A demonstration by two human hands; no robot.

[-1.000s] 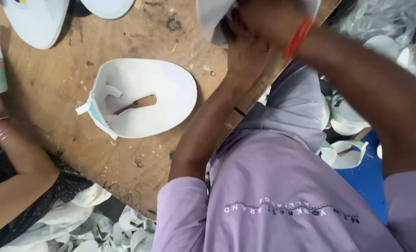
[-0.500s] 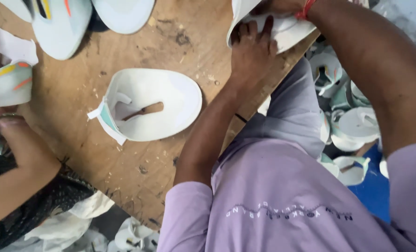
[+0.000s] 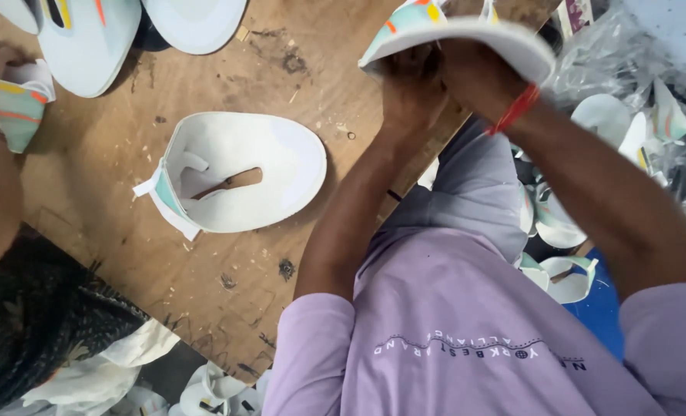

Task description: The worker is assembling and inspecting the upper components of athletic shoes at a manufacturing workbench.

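Holding steady over far edge of wooden table [image 3: 127,254] — white shoe piece with coloured trim [image 3: 466,31], tilted flatter and held higher than a second ago, so work on it goes on. Left hand [image 3: 408,85] and right hand [image 3: 481,73] close together beneath it, probably pinching its rim; fingers partly hidden. Second white piece [image 3: 274,166] flat mid-table, untouched. Crumpled clear plastic bags [image 3: 651,46] at right — no label visible.

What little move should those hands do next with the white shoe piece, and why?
Probably lower the white shoe piece onto the wooden table beside the flat white piece: left hand and right hand both grip it lifted over the table's edge, bare wood nearby.
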